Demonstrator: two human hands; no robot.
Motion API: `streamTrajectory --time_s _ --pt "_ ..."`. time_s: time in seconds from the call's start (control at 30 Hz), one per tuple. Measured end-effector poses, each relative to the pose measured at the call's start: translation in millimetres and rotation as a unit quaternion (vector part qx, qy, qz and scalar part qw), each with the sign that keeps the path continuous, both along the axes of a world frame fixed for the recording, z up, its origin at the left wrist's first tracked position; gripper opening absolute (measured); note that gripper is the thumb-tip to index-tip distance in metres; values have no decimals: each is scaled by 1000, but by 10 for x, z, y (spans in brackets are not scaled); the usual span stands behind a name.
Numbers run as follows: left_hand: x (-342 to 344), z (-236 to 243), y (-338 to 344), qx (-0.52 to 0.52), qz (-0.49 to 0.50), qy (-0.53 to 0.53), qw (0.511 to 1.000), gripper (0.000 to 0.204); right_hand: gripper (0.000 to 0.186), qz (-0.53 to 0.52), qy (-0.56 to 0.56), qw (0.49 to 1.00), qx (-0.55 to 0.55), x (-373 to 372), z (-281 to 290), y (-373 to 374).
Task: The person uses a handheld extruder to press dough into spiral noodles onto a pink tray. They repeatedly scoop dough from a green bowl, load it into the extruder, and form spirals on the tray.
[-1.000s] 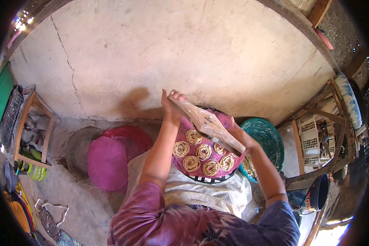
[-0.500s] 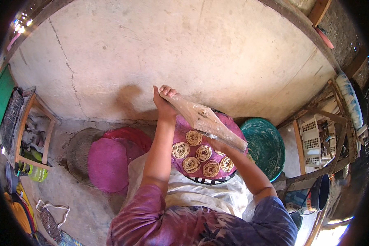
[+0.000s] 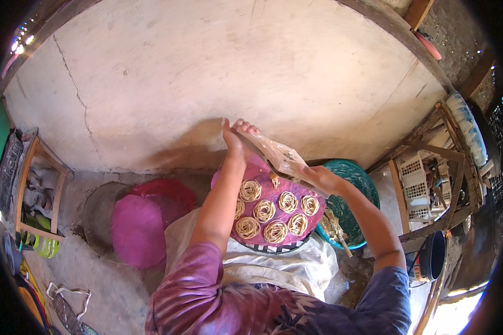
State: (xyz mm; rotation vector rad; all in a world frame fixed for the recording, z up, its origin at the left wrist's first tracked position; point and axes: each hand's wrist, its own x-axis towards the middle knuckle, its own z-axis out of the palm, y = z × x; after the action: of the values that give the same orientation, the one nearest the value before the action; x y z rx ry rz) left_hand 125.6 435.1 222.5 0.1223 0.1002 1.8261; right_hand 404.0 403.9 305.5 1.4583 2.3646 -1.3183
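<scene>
A worn, pale wooden press board (image 3: 279,155) is held aslant in front of me, over a round tray. My left hand (image 3: 238,139) grips its far upper end, with fingers curled over the top and the thumb sticking up. My right hand (image 3: 322,180) is closed on the lower right end. Below lies the tray's purple cloth (image 3: 268,192), bearing several coiled nests of pale dough strands (image 3: 275,231). Just under the board a short yellowish strand of dough (image 3: 274,179) shows; the board hides the far part of the tray.
A teal basin (image 3: 355,192) stands right of the tray, with a dough-smeared stick (image 3: 334,229) across its near rim. Purple round covers (image 3: 137,231) and a red one (image 3: 165,192) lie at left. White cloth (image 3: 257,268) covers my lap. Wooden racks flank both sides; a wall rises ahead.
My right hand has come from beneath the board to its upper side at the right end. The board's tilt has changed, and more nests and the stick on the basin now show.
</scene>
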Motion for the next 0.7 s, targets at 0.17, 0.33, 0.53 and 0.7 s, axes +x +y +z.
streamTrajectory --time_s 0.17,0.33,0.53,0.7 --pt "35 80 22 -41 -13 -9 999 46 77 -23 -1 998 -63 48 197 -73" --pt "81 234 22 -6 -9 11 1000 50 77 -23 13 999 39 63 241 -143" --pt "79 84 -12 -45 -17 41 998 48 72 -60 5 998 -16 118 51 -239" --pt "243 -269 70 35 -78 -63 994 43 82 -81 103 990 -58 294 23 -216"
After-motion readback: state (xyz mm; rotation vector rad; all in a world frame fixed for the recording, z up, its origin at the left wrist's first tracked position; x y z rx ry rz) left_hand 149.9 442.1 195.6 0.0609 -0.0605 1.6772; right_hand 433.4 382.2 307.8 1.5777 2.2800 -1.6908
